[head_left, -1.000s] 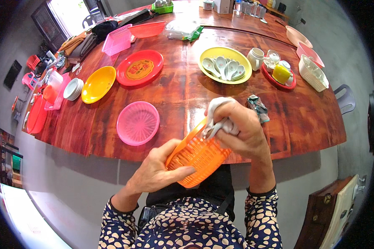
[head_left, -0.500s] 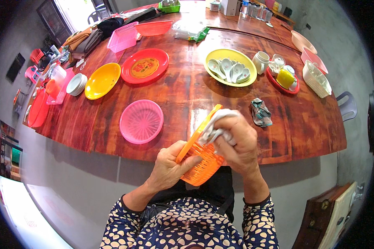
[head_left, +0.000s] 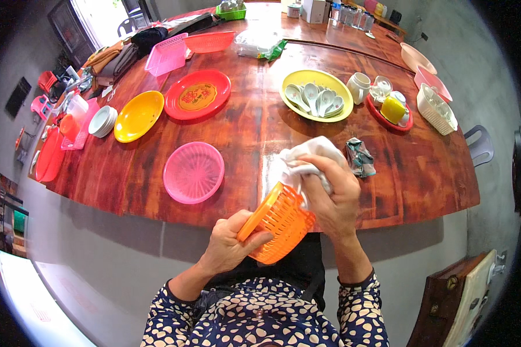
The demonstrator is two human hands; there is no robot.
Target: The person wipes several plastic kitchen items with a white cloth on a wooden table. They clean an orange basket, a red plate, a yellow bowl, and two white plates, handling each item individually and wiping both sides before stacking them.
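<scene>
An orange plastic basket (head_left: 286, 228) with slotted walls is tilted on its side just past the table's front edge. My left hand (head_left: 228, 242) grips its rim, thumb pressed on the slotted wall. In my right hand (head_left: 337, 194) is a bunched white cloth (head_left: 315, 151), held against the basket's far rim. Some of the right fingers are hidden behind the cloth. Left of the basket lies a round pink plastic basket (head_left: 194, 173). A crumpled grey-green patterned cloth (head_left: 360, 157) rests on the table to the right of my right hand.
A yellow plate (head_left: 342, 79) with several white spoons stands beyond my hands, beside a white mug (head_left: 359, 87) and a red tray (head_left: 408, 123) of cups. Farther left are a red plate (head_left: 223, 95), an orange-yellow plate (head_left: 139, 115) and stacked white bowls (head_left: 103, 120). A cream basket (head_left: 437, 110) stands right.
The white cloth has moved up and spread wider over the basket's far rim with my right hand. The basket has turned, showing more of its slotted side. My left hand keeps its grip.
</scene>
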